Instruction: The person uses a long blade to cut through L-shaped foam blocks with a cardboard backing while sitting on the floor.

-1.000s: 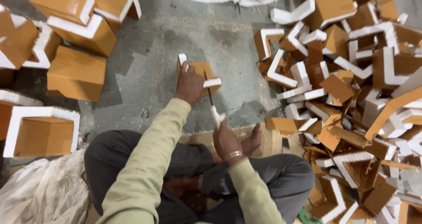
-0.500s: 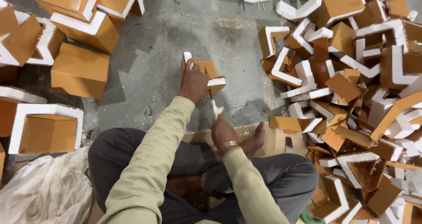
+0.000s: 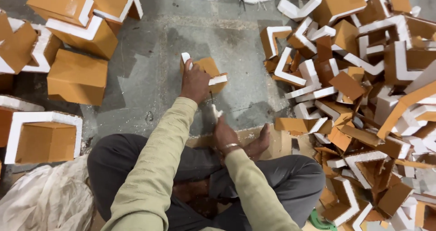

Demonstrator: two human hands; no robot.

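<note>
The person sits cross-legged on the grey concrete floor [image 3: 150, 76], viewed from above, both arms in pale green sleeves reaching toward the centre of the frame.

Left hand [image 3: 195, 82]: arm extended forward, nearly straight, palm down. The hand is pressed on top of an orange cardboard corner piece with white foam edging [image 3: 212, 72], fingers curled over its near edge, pinning it to the floor at centre frame.

Right hand [image 3: 225, 132]: elbow bent, forearm angled up toward centre, a metal bangle at the wrist. The fingers are closed in a fist around the white handle of a thin-bladed cutting tool [image 3: 215, 107]. The blade points up-frame and meets the near side of the corner piece, just right of the left hand.

A bare foot [image 3: 259, 144] rests on a flat sheet of brown cardboard [image 3: 279, 140] just right of the right hand.

A loose heap of similar orange-and-white corner pieces [image 3: 363, 90] fills the right side of the frame. Larger orange foam-edged blocks [image 3: 77, 76] lie at upper and middle left. A crumpled whitish sack [image 3: 45, 199] occupies the lower left.
</note>
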